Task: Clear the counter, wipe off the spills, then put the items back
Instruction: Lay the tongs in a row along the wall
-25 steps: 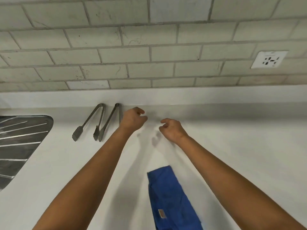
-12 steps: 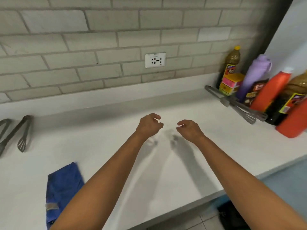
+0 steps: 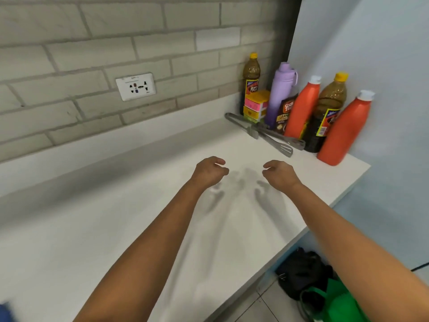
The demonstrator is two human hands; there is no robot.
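Observation:
My left hand (image 3: pixel 210 171) and my right hand (image 3: pixel 279 174) hover side by side over the white counter (image 3: pixel 116 228), both empty with fingers loosely curled and apart. At the counter's far right corner stand two orange bottles (image 3: pixel 343 130), two dark oil bottles (image 3: pixel 251 77), a purple flask (image 3: pixel 281 94), a brown pouch (image 3: pixel 286 113) and a pink-and-yellow box stack (image 3: pixel 255 105). Two pairs of metal tongs (image 3: pixel 267 133) lie in front of them. A sliver of blue cloth (image 3: pixel 4 312) shows at the bottom left edge.
A brick backsplash with a wall socket (image 3: pixel 135 86) runs behind the counter. A pale blue wall (image 3: pixel 371 43) closes the right side. Below the counter's front edge, a black bag (image 3: pixel 301 270) and a green bag (image 3: pixel 336 303) sit on the tiled floor.
The view has swung right: the sink and left tongs left the frame, the blue cloth slid to the bottom left corner, and the bottles came closer. Both hands stay empty.

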